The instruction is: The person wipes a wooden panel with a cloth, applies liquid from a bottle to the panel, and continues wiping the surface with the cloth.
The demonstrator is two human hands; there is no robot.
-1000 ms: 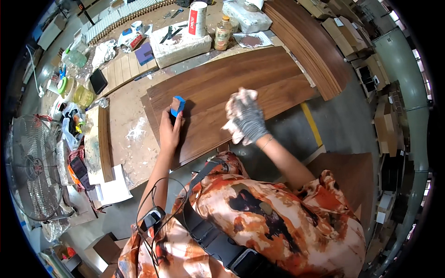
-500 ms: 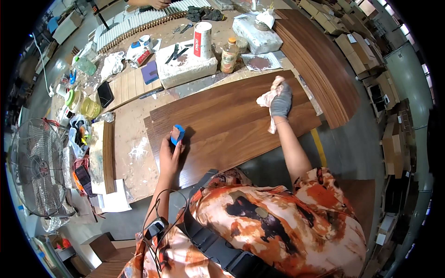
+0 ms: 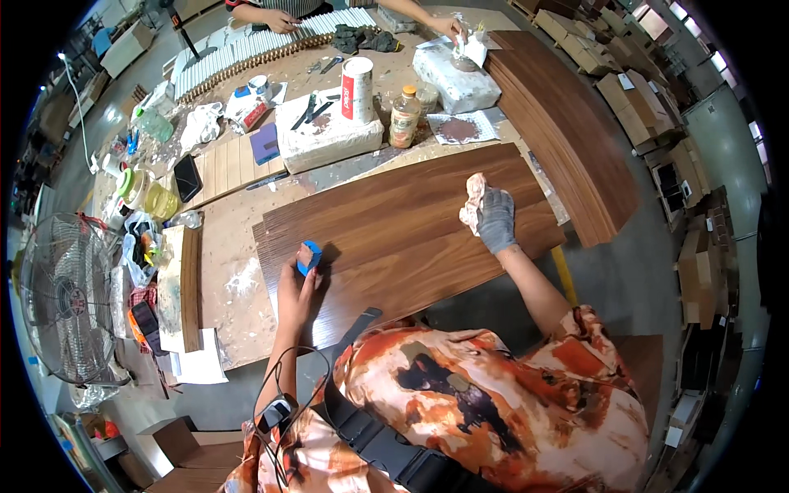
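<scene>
A dark brown wood-grain board [image 3: 394, 230] lies on the worktable before me. At its left end my bare left hand [image 3: 297, 283] is closed on a small flat blue piece [image 3: 310, 258] with a brown patch on it; its exact kind is unclear. On the board's right part my right hand [image 3: 496, 220], in a grey glove, presses a crumpled pale pink cloth [image 3: 473, 205] against the surface. The cloth bunches out beyond the fingers on their left side.
Beyond the board stand a wrapped white block [image 3: 329, 140] bearing a tall canister [image 3: 357, 90], and an orange-capped bottle [image 3: 404, 117]. Stacked brown boards [image 3: 567, 140] lie at right, a fan [image 3: 70, 300] at far left. Across the table, another person's hand [image 3: 450, 29] reaches toward white material.
My right hand and the cloth have moved nearer to me across the board. My left hand keeps the blue piece at the left end. Another person's arm has come in at the far side.
</scene>
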